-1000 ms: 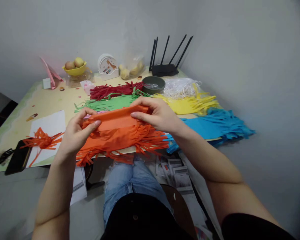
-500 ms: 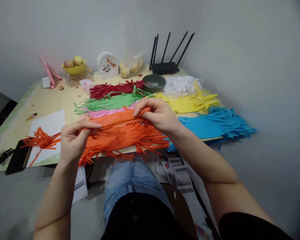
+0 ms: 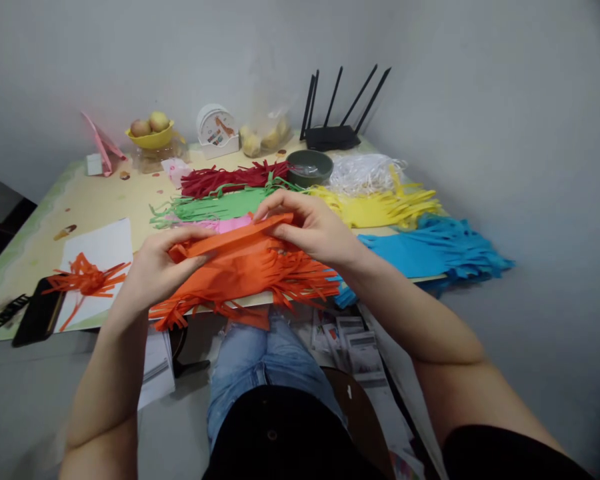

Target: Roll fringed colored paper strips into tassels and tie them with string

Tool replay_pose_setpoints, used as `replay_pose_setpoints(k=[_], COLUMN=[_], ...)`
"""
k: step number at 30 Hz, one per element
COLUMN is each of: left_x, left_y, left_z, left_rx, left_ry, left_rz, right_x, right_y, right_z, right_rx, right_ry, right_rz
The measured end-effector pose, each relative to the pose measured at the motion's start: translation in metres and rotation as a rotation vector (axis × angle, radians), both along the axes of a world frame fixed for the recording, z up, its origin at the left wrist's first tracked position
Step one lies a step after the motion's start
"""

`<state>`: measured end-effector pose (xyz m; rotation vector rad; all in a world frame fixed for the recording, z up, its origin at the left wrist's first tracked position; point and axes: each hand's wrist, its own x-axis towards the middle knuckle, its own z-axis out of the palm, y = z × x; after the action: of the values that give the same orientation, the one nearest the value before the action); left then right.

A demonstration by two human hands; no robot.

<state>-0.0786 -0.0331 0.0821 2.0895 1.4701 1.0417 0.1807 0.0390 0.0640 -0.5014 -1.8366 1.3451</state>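
Observation:
An orange fringed piece of felt-like sheet (image 3: pixel 240 238) is stretched between my two hands, its upper edge folded into a narrow band. My left hand (image 3: pixel 163 267) pinches its left end between thumb and fingers. At the right end, my right hand (image 3: pixel 313 228) grips the band, thumb below and fingers on top. Directly beneath lies a stack of orange fringed sheets (image 3: pixel 220 283) at the table's near edge, partly covered by the held piece. Left of my left hand, a knotted bunch of orange strips (image 3: pixel 89 279) rests on white paper (image 3: pixel 100 240).
Fringed bundles in blue (image 3: pixel 405 253), yellow (image 3: pixel 365 212), green (image 3: pixel 230 203) and dark red (image 3: pixel 230 179) lie across the table. Behind them stand a dark bowl (image 3: pixel 310 175) and a black router (image 3: pixel 333 138). A black phone (image 3: pixel 37 319) sits at the left edge.
My left hand has moved slightly inward and its end of the orange piece has bunched. My right hand has shifted a little left, and a flap of orange now hangs below the table edge.

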Motion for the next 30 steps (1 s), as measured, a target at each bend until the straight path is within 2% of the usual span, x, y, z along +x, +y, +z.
replay_pose_setpoints(k=[3, 6, 9, 12, 15, 18, 20, 22, 25, 27, 30], left_x=[-0.004, 0.003, 0.018, 0.024, 0.019, 0.016, 0.017, 0.016, 0.011, 0.007, 0.003], left_y=[0.001, 0.002, 0.008, 0.016, 0.018, 0.017, 0.015, 0.013, 0.01, 0.008, 0.007], left_z=[0.007, 0.013, 0.016, 0.016, 0.017, 0.019, 0.019, 0.019, 0.013, 0.005, -0.01], left_rx=[-0.052, 0.048, 0.104, 0.005, -0.128, -0.152, -0.154, -0.174, -0.16, -0.134, -0.062], left_ry=[0.069, 0.188, 0.213, 0.19, 0.134, 0.096, 0.045, -0.06, -0.219, -0.307, -0.422], left_rz=[-0.01, -0.013, -0.057, -0.113, -0.151, -0.159, -0.162, -0.135, -0.003, 0.081, 0.122], right_x=[0.003, 0.002, 0.001, 0.005, 0.009, 0.005, 0.001, -0.003, -0.004, -0.004, -0.004], right_y=[0.0, -0.001, -0.002, -0.003, -0.001, 0.002, 0.005, 0.007, 0.007, 0.006, 0.004], right_z=[0.005, 0.011, 0.017, 0.021, 0.024, 0.024, 0.023, 0.021, 0.016, 0.011, 0.001], right_rx=[0.004, 0.049, 0.125, 0.204, 0.298, 0.392, 0.395, 0.354, 0.295, 0.276, 0.209], right_ry=[-0.065, -0.164, -0.225, -0.238, -0.299, -0.37, -0.374, -0.339, -0.25, -0.177, -0.061], right_rz=[-0.011, -0.02, 0.004, 0.0, -0.033, -0.085, -0.108, -0.123, -0.146, -0.142, -0.111])
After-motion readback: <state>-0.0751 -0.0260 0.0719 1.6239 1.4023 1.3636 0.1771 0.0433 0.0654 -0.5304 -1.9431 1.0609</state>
